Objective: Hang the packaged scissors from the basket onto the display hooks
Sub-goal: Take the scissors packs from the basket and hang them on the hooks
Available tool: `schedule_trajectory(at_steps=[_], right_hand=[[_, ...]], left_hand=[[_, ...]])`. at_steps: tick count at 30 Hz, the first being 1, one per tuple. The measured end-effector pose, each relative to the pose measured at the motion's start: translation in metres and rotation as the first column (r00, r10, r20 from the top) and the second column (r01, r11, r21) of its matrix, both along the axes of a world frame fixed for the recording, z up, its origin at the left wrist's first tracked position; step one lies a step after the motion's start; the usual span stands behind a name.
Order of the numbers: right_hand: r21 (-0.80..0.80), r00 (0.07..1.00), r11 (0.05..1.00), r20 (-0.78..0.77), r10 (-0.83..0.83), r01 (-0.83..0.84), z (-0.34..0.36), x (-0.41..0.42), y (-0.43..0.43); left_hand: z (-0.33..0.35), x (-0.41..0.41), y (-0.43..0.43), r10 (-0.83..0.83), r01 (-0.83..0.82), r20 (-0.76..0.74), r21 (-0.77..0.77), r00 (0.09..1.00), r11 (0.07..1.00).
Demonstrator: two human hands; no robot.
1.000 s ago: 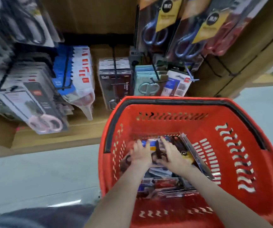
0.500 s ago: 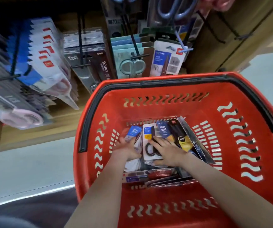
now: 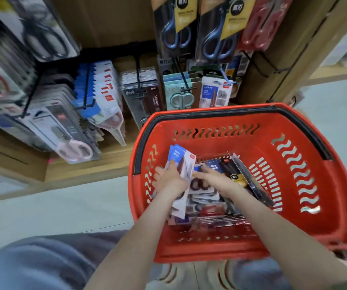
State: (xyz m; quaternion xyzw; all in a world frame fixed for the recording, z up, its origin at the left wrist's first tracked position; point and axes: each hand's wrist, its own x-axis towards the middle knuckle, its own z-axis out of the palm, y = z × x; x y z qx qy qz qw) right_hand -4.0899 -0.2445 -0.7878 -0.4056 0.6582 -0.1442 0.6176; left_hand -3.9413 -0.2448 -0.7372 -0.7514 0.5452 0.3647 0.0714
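Observation:
A red plastic basket (image 3: pixel 306 208) stands on the floor in front of the display. Several packaged scissors (image 3: pixel 208 201) lie in a heap inside it. My left hand (image 3: pixel 168 181) grips a small stack of white-and-blue scissor packs (image 3: pixel 181 162), tilted up against the basket's left wall. My right hand (image 3: pixel 214 181) rests on the heap beside it, fingers on a pack with dark handles; whether it holds that pack is unclear. Black display hooks (image 3: pixel 84 97) on the wooden shelf unit carry rows of hung scissor packs.
Hung packs crowd the rack: pink-handled scissors (image 3: pixel 74 151) low left, a dark "Scissors" pack (image 3: pixel 145 101) in the middle, teal packs (image 3: pixel 181 95) just above the basket's rim, blue-handled scissors (image 3: pixel 176 32) on top. Grey floor (image 3: pixel 63 210) lies left; my knee (image 3: pixel 32 264) is near.
My left hand has lifted a stack of white-and-blue packs up from the heap towards the basket's left wall. My right hand has stayed on the heap. The view has tilted upward.

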Motion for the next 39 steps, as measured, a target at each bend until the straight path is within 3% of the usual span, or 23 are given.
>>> schedule_trajectory(at_steps=[2, 4, 7, 14, 18, 22, 26, 33, 39], right_hand=[[0.032, 0.929, 0.978, 0.31, -0.204, 0.204, 0.012, 0.012, 0.003], [0.004, 0.82, 0.934, 0.478, -0.316, 0.358, 0.029, 0.02, 0.005], [-0.131, 0.788, 0.867, 0.498, -0.361, 0.48, 0.06, 0.023, 0.01], [-0.355, 0.812, 0.841, 0.563, -0.156, 0.408, 0.138, 0.016, 0.019], [-0.45, 0.801, 0.809, 0.598, -0.041, 0.378, 0.183, 0.028, 0.018], [-0.478, 0.789, 0.756, 0.609, -0.081, 0.447, 0.219, 0.035, 0.01], [-0.528, 0.808, 0.699, 0.576, -0.122, 0.482, 0.249, 0.042, -0.001], [-0.605, 0.832, 0.644, 0.547, -0.089, 0.467, 0.295, 0.078, -0.027], [-0.638, 0.875, 0.634, 0.464, -0.136, 0.437, 0.311, 0.105, -0.067]], left_hand=[[0.012, -0.002, 0.007, 0.068, -0.078, -0.173, -0.051, 0.983, 0.996], [0.027, -0.003, 0.015, 0.104, -0.157, -0.366, -0.116, 0.925, 0.981], [0.049, 0.001, 0.024, 0.047, -0.175, -0.542, -0.187, 0.839, 0.967], [0.12, 0.04, 0.015, 0.139, -0.285, -0.861, -0.007, 0.489, 0.959], [0.155, 0.063, 0.009, 0.025, -0.282, -0.881, -0.125, 0.473, 0.951], [0.181, 0.087, 0.001, -0.014, -0.391, -0.828, -0.279, 0.56, 0.877], [0.206, 0.109, -0.008, -0.045, -0.505, -0.837, -0.371, 0.546, 0.779], [0.226, 0.138, -0.033, 0.056, -0.791, -0.917, -0.308, 0.395, 0.529], [0.233, 0.156, -0.052, 0.09, -0.809, -0.889, -0.361, 0.449, 0.463]])
